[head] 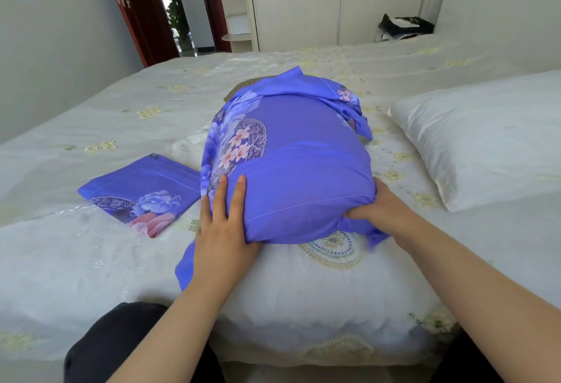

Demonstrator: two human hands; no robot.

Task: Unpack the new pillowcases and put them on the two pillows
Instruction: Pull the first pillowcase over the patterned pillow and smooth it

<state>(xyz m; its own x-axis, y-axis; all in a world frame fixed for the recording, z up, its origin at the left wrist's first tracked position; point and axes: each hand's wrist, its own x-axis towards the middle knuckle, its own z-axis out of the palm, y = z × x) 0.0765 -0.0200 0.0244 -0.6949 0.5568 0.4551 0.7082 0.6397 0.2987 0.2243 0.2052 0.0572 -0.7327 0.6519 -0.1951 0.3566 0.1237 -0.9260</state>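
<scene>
A pillow inside a purple floral pillowcase (291, 151) lies bunched on the bed in front of me, a brownish corner of the pillow showing at its far end. My left hand (223, 224) grips its near left corner, fingers laid over the top of the fabric. My right hand (379, 203) clutches the gathered fabric at the near right corner. A second purple floral pillowcase (139, 191) lies folded flat on the bed to the left. A bare white pillow (482, 133) rests on the bed to the right.
The bed (91, 261) has a pale embroidered cover and fills most of the view. A black and white bag (405, 25) sits beyond the bed's far right. A dark red door (136, 6) and white shelves (236, 3) stand at the back.
</scene>
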